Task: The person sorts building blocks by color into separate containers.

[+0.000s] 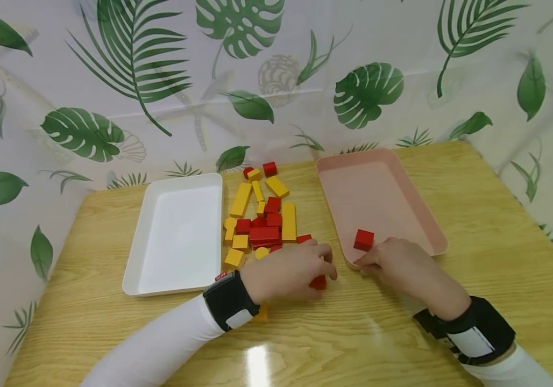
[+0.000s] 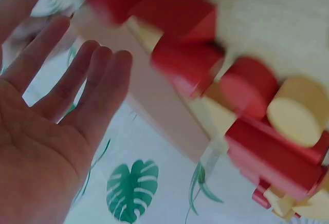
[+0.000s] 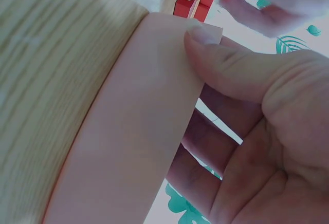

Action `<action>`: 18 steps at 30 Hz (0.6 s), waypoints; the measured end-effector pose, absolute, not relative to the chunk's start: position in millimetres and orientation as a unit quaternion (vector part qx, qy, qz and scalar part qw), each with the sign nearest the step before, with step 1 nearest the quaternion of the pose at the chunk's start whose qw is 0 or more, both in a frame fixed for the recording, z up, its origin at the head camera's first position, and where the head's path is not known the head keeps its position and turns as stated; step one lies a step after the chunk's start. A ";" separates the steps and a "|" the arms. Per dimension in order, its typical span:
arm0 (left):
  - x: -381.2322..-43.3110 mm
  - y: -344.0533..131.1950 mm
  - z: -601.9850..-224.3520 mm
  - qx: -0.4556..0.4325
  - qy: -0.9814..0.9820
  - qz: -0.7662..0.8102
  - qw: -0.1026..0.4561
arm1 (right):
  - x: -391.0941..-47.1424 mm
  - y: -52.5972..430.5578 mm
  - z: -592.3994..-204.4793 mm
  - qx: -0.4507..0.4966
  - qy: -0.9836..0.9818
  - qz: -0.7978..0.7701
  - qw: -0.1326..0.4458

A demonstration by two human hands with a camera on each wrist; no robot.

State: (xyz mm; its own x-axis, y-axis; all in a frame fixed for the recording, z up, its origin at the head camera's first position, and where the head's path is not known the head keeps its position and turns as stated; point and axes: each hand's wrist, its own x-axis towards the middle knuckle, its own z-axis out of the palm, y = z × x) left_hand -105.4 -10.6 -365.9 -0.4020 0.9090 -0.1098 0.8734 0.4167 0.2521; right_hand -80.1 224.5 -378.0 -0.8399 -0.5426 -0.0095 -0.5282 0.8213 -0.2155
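Observation:
My right hand (image 1: 404, 271) pinches the near wall of the pink tray (image 1: 419, 201). In the right wrist view the thumb (image 3: 205, 54) lies on the tray's outer side, with the other fingers behind the rim. Inside that tray, near its front left corner, sits a red cube (image 1: 364, 239). My left hand (image 1: 291, 269) hovers over the front right of the block pile, fingers loosely bent. A red block (image 1: 318, 282) shows just under its fingers. The left wrist view shows the fingers spread and apart from the blurred red blocks (image 2: 180, 13).
Several red and yellow blocks, among them a long yellow block (image 1: 288, 222), lie loose between the trays. A white tray (image 1: 133, 258) stands to the left. Behind the wooden table (image 1: 354, 349) hangs a leaf-print cloth (image 1: 305, 54).

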 end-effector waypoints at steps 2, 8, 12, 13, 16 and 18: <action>-102.5 -9.5 -370.7 0.534 0.835 0.067 0.115 | -79.7 225.0 -378.0 -0.283 0.953 -0.106 0.033; -102.7 -7.3 -374.6 0.535 0.837 0.049 0.106 | -78.3 224.8 -378.9 -0.291 0.950 -0.108 0.019; -108.4 -8.2 -363.4 0.518 0.846 0.072 0.103 | -76.7 223.8 -379.2 -0.301 0.948 -0.103 0.013; -110.7 -8.2 -359.1 0.513 0.849 0.077 0.097 | -76.5 223.2 -379.1 -0.304 0.947 -0.102 0.012; -120.9 -4.4 -347.0 0.507 0.854 0.091 0.071 | -75.2 222.0 -379.1 -0.311 0.944 -0.105 0.011; -128.4 1.8 -341.6 0.508 0.854 0.100 0.043 | -74.5 221.4 -379.3 -0.318 0.942 -0.106 0.008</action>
State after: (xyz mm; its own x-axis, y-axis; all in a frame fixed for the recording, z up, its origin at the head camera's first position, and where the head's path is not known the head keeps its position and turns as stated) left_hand -128.4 1.8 -341.6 -0.4797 0.8770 0.0274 0.8598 0.4635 0.2142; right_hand -74.5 221.4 -379.3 -0.7980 -0.6004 0.0513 -0.5968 0.7758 -0.2047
